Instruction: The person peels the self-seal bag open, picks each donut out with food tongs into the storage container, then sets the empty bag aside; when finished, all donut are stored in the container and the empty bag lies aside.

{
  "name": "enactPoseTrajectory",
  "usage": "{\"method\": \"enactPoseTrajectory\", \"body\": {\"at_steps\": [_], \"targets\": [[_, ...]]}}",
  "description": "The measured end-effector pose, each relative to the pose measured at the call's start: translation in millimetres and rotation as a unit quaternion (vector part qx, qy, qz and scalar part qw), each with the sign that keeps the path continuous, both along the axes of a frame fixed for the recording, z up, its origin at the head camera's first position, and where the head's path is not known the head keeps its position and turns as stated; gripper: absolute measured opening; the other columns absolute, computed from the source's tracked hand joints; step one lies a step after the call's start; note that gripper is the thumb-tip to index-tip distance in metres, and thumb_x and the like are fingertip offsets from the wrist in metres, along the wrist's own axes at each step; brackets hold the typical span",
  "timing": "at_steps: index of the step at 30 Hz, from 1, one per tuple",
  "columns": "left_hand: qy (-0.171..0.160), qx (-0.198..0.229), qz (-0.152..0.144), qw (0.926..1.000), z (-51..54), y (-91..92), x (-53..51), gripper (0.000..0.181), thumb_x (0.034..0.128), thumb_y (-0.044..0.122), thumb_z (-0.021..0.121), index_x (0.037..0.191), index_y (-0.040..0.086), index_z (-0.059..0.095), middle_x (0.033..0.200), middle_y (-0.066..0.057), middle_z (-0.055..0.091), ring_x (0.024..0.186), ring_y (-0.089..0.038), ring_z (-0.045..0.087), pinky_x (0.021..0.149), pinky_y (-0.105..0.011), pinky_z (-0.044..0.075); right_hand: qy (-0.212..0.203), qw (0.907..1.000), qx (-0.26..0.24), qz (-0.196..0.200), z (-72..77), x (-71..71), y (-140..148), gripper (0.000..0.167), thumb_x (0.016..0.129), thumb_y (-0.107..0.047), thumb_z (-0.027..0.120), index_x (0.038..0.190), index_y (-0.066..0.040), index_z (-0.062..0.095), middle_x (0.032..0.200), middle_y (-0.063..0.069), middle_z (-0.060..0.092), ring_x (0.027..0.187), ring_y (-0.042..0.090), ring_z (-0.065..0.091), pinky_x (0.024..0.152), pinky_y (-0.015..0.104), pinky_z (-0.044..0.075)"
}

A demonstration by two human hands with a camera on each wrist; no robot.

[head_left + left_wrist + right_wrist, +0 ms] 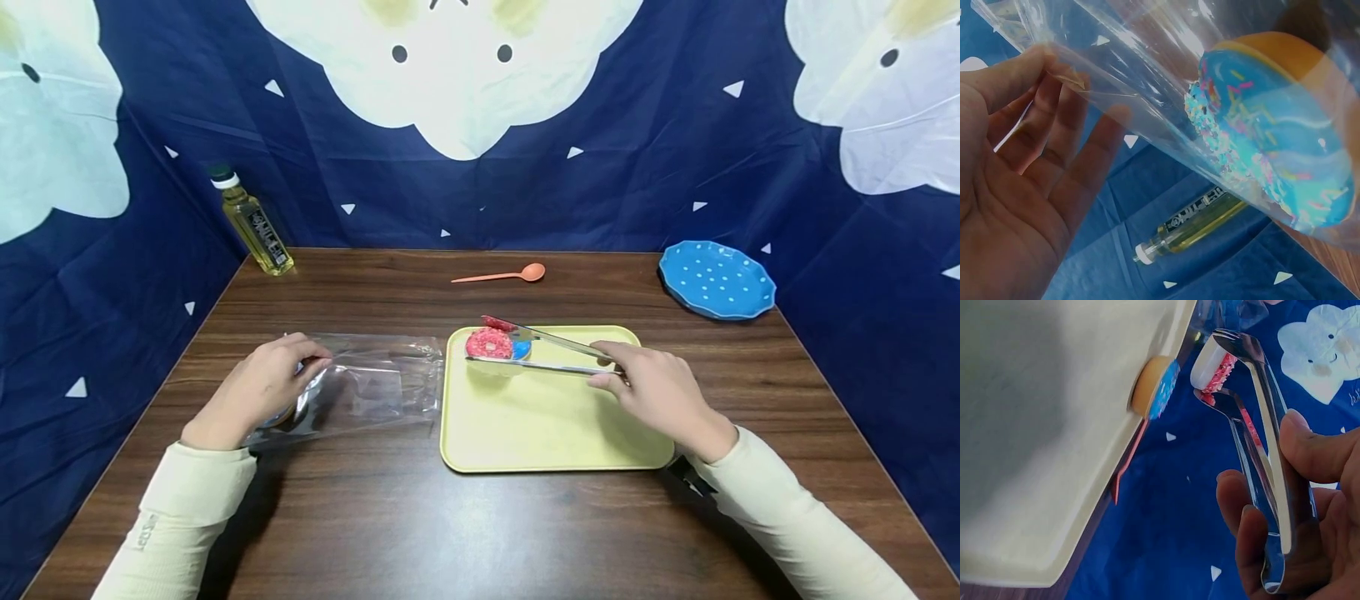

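My left hand (258, 387) pinches the edge of a clear plastic bag (382, 379) between thumb and fingers. Inside the bag, the left wrist view shows a doughnut with blue icing and sprinkles (1291, 144), with speckled pale-blue topping beside it. In my right hand (663, 392) are metal tongs (555, 367), whose tips hold a pink sprinkled doughnut (1215, 370) above the yellow tray (555, 433). A blue-topped doughnut (1159, 387) lies on the tray near its edge, partly hidden behind the pink one in the head view.
An orange spoon (498, 275) lies beyond the tray. At the back left of the wooden table (420, 533) stands a bottle of yellow liquid (258, 229). A blue dotted plate (717, 281) sits at the back right. Blue patterned cloth (465, 200) encloses the back and sides.
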State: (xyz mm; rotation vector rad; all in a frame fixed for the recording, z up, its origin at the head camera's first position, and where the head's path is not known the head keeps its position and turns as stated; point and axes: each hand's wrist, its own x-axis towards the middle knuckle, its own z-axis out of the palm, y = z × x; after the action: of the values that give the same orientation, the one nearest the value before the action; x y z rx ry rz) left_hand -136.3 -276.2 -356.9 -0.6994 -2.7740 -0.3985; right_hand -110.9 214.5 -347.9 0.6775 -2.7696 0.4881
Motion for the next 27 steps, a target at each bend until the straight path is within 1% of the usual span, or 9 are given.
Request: {"method": "enactPoseTrajectory", "body": {"at_steps": [4, 10, 12, 16, 21, 24, 27], "targets": [[0.008, 0.002, -0.003, 1.0, -0.6, -0.2, -0.2, 0.005, 0.0925, 0.008, 0.072, 0.096, 0.005, 0.075, 0.09, -0.006, 0.069, 0.08, -0.024, 0.066, 0.072, -0.049, 0.054, 0.006, 0.9998, 0.003, -0.018, 0.2, 7.7, 10, 0.044, 0.089, -0.029, 0.078, 0.125, -0.006, 0.068, 0.102, 0.014, 0.073, 0.071, 0.03, 0.067, 0.057, 0.053, 0.05], [0.013, 0.001, 0.0, 0.9999, -0.1, -0.3, 0.2, 0.006, 0.0918, 0.008, 0.073, 0.096, 0.004, 0.075, 0.09, -0.006, 0.069, 0.08, -0.025, 0.067, 0.072, -0.049, 0.054, 0.012, 0.999, 0.008, -0.042, -1.1, 14.5, 26, 0.045, 0.088, -0.028, 0.079, 0.125, -0.005, 0.068, 0.11, 0.017, 0.072, 0.078, 0.037, 0.07, 0.057, 0.056, 0.05], [0.013, 0.002, -0.002, 0.9999, -0.4, -0.4, 0.4, 0.005, 0.0914, 0.008, 0.074, 0.095, 0.004, 0.075, 0.09, -0.006, 0.069, 0.08, -0.024, 0.066, 0.072, -0.049, 0.054, 0.013, 0.9986, 0.01, -0.05, -1.1, 16.1, 31, 0.045, 0.088, -0.028, 0.079, 0.125, -0.005, 0.068, 0.11, 0.016, 0.072, 0.079, 0.038, 0.07, 0.055, 0.055, 0.05], [0.015, 0.003, -0.004, 0.9999, -0.7, -0.2, 0.7, 0.005, 0.0907, 0.007, 0.074, 0.095, 0.004, 0.075, 0.088, -0.005, 0.069, 0.078, -0.023, 0.065, 0.07, -0.048, 0.054, 0.009, 0.9978, 0.013, -0.064, -0.6, 19.4, 39, 0.045, 0.089, -0.03, 0.078, 0.125, -0.006, 0.068, 0.106, 0.016, 0.073, 0.072, 0.036, 0.068, 0.05, 0.053, 0.047], [0.005, 0.0, 0.0, 1.0, 0.3, -0.5, 1.1, 0.006, 0.0928, 0.008, 0.072, 0.097, 0.003, 0.075, 0.09, -0.006, 0.069, 0.078, -0.023, 0.066, 0.07, -0.047, 0.054, 0.001, 0.9966, 0.01, -0.081, 0.9, 22.8, 50, 0.046, 0.09, -0.031, 0.076, 0.129, -0.009, 0.066, 0.101, 0.015, 0.073, 0.066, 0.035, 0.065, 0.045, 0.049, 0.043], [0.0, -0.002, 0.003, 1.0, 0.8, -0.9, 1.0, 0.007, 0.0936, 0.008, 0.071, 0.097, 0.003, 0.074, 0.092, -0.007, 0.069, 0.079, -0.024, 0.066, 0.071, -0.048, 0.054, -0.01, 0.9955, 0.014, -0.094, 0.1, 24.2, 56, 0.044, 0.092, -0.031, 0.075, 0.129, -0.01, 0.066, 0.097, 0.016, 0.073, 0.066, 0.036, 0.065, 0.044, 0.048, 0.042], [0.0, -0.002, 0.002, 1.0, 0.9, -1.1, 0.6, 0.007, 0.0935, 0.008, 0.071, 0.097, 0.003, 0.074, 0.091, -0.007, 0.069, 0.079, -0.024, 0.066, 0.071, -0.048, 0.054, -0.024, 0.9939, 0.023, -0.105, -2.0, 24.2, 62, 0.042, 0.093, -0.031, 0.074, 0.128, -0.009, 0.066, 0.098, 0.019, 0.073, 0.071, 0.043, 0.066, 0.045, 0.051, 0.043]]}}
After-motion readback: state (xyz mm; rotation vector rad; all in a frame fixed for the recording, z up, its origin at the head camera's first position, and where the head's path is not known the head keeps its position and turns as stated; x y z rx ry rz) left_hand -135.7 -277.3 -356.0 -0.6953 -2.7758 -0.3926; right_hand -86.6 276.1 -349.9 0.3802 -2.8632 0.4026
